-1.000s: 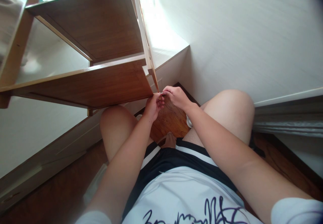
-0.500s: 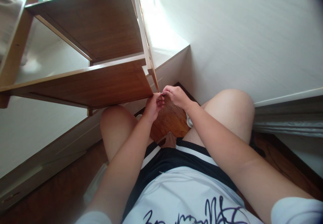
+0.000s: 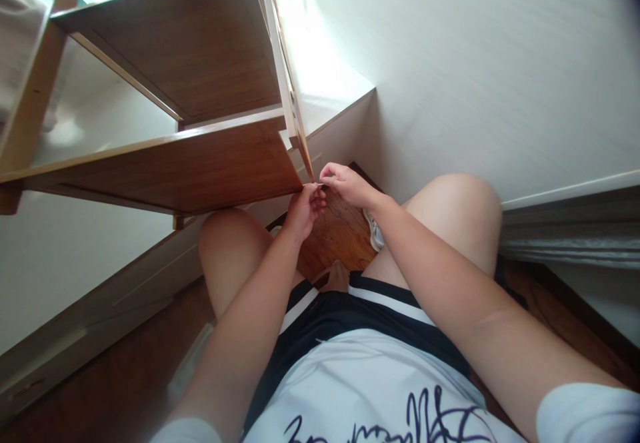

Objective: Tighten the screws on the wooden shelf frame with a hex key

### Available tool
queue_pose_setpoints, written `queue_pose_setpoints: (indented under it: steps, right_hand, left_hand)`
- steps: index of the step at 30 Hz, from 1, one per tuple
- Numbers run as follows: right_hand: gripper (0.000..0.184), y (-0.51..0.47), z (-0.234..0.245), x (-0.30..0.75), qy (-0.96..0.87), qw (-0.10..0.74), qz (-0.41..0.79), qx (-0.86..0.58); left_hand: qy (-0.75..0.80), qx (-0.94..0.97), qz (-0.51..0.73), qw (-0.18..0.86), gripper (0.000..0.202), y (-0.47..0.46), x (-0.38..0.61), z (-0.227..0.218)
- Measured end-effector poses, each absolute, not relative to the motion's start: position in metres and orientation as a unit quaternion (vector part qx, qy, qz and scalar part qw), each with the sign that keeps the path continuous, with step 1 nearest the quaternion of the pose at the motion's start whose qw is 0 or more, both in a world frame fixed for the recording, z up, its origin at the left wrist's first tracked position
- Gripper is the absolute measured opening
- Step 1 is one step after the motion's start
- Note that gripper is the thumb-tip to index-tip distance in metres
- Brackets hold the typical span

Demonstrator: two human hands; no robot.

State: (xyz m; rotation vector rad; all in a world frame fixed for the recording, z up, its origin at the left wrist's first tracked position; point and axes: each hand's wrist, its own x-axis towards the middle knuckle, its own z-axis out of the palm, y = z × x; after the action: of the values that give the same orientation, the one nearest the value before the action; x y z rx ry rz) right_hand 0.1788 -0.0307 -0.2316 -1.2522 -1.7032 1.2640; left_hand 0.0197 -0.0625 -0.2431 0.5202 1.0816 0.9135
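Observation:
A wooden shelf unit (image 3: 165,163) stands at the left, its lower board reaching out to a corner just in front of me. My left hand (image 3: 304,208) and my right hand (image 3: 345,183) meet at that corner, both with fingers pinched together. Between the fingertips sits something small and pale (image 3: 320,185) that I cannot make out. My bare knees rise on either side below the hands.
White walls close in at the right and behind the shelf, meeting in a corner. Brown wooden floor (image 3: 340,236) shows between my legs, with a white shoe (image 3: 374,233) by my right thigh. A white baseboard runs along the left wall.
My right hand has lifted slightly and shifted a little left, uncovering more of the white shoe. My left hand stays at the shelf corner.

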Motion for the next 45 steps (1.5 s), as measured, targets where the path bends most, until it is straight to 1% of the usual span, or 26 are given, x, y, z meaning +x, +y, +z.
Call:
queue_pose_setpoints:
  steps: [7,20,27,35,41,45]
  right_hand:
    - [0.009,-0.028,-0.231,0.176,-0.556,0.334,0.599,-0.469]
    - [0.013,-0.03,-0.219,0.171,-0.45,0.306,0.691,-0.476]
    - [0.014,-0.03,-0.22,0.17,-0.424,0.343,0.698,-0.463]
    - [0.023,-0.036,-0.23,0.17,-0.382,0.394,0.73,-0.407]
    - [0.037,-0.045,-0.234,0.173,-0.334,0.431,0.751,-0.374]
    - [0.046,-0.05,-0.236,0.175,-0.329,0.453,0.732,-0.388]
  left_hand:
    - [0.494,0.234,0.411,0.729,0.025,-0.063,0.02,-0.242]
    - [0.492,0.236,0.411,0.73,0.025,-0.063,0.019,-0.242]
    - [0.485,0.236,0.425,0.727,0.027,-0.062,0.019,-0.243]
    - [0.474,0.237,0.43,0.731,0.023,-0.063,0.021,-0.238]
    - [0.478,0.234,0.434,0.727,0.022,-0.063,0.022,-0.238]
    - [0.485,0.226,0.441,0.721,0.022,-0.062,0.021,-0.241]
